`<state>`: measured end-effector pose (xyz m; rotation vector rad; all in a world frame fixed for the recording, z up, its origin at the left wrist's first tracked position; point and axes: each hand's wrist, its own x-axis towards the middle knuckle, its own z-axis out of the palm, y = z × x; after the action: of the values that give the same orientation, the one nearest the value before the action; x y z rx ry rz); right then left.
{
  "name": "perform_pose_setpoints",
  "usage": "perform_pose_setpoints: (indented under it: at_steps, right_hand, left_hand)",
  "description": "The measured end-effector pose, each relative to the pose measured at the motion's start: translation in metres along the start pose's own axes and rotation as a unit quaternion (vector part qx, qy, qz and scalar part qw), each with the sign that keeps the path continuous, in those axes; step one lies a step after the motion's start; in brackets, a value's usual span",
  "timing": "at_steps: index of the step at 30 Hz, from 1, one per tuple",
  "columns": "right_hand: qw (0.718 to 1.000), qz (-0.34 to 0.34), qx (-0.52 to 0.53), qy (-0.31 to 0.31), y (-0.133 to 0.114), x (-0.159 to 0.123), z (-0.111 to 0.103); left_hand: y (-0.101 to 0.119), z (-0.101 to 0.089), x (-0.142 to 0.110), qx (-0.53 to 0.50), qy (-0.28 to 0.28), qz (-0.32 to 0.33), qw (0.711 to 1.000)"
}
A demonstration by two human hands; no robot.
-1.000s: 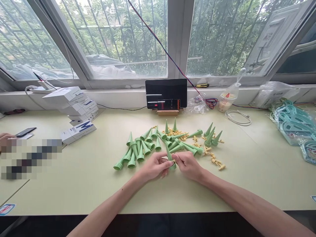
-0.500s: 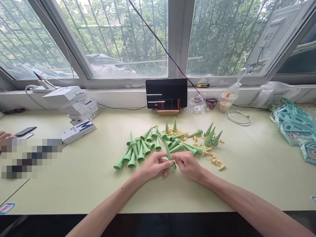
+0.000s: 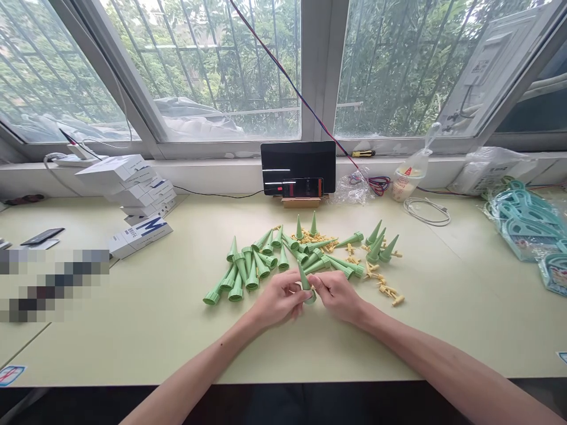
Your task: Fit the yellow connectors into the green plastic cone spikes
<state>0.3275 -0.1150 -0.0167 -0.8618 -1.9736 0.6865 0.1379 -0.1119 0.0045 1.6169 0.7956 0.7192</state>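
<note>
My left hand [image 3: 283,298] is closed round a green plastic watering spike [image 3: 303,277], its tip pointing up and slightly away. My right hand [image 3: 339,293] pinches at the spike's side, thumb and finger on a small yellow valve mostly hidden by the fingers. Beyond my hands lies a loose heap of green spikes [image 3: 252,277], some standing and some on their sides. Several yellow T-shaped valves [image 3: 390,292] are scattered to the right, with more in a pile [image 3: 308,236] behind. More green spikes [image 3: 374,251] stand at the right, some with yellow valves fitted.
White boxes [image 3: 139,236] are stacked at the left, near a dark phone [image 3: 43,236]. A black tablet [image 3: 299,162] with a phone before it stands at the back. On the right are a bagged cup [image 3: 407,180], a coiled white cable [image 3: 427,212] and teal packaged items [image 3: 522,218].
Both hands keep their hold, and the spike has shifted slightly as my left fingers move. Another person's hand at the left edge has gone out of view.
</note>
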Motion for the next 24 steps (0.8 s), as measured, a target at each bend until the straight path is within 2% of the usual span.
perform_pose_setpoints:
  at_steps: [3, 5, 8, 11, 13, 15, 17, 21, 24]
  right_hand:
    - [1.0, -0.015, -0.001, -0.013, -0.0001, 0.0001, -0.0013]
    - [1.0, -0.02, -0.005, -0.016, 0.0, 0.0005, -0.0017]
    - [1.0, -0.013, -0.011, -0.009, 0.0008, 0.001, -0.0012]
    - [1.0, 0.002, -0.014, 0.003, 0.0016, 0.0012, -0.0001]
    - [1.0, 0.006, -0.016, 0.006, 0.0018, 0.0012, 0.0005]
    - [1.0, 0.006, -0.018, 0.004, 0.0015, 0.0012, 0.0005]
    - [1.0, 0.005, -0.02, 0.001, 0.0006, 0.0013, 0.0]
    - [1.0, 0.002, -0.024, -0.017, -0.0017, 0.0013, -0.0017]
    - [0.999, -0.001, -0.024, -0.025, -0.0017, 0.0011, -0.0019]
  left_hand:
    - [-0.0011, -0.0027, 0.0003, -0.044, -0.036, -0.052, 0.997]
    - [-0.0008, -0.0028, 0.0002, -0.037, -0.034, -0.055, 0.997]
    - [0.0, -0.0007, 0.0, 0.034, 0.011, 0.0, 0.999]
    - [-0.0002, 0.0013, -0.0002, 0.141, 0.06, 0.079, 0.985]
    - [-0.0004, 0.0017, -0.0004, 0.184, 0.068, 0.11, 0.975]
    - [-0.0001, 0.0015, -0.0005, 0.192, 0.07, 0.114, 0.972]
    - [0.0001, 0.0008, -0.0004, 0.157, 0.059, 0.08, 0.983]
    - [-0.0019, -0.0016, 0.0006, 0.005, -0.012, -0.041, 0.999]
    - [-0.0032, -0.0023, 0.0014, -0.027, -0.025, -0.064, 0.997]
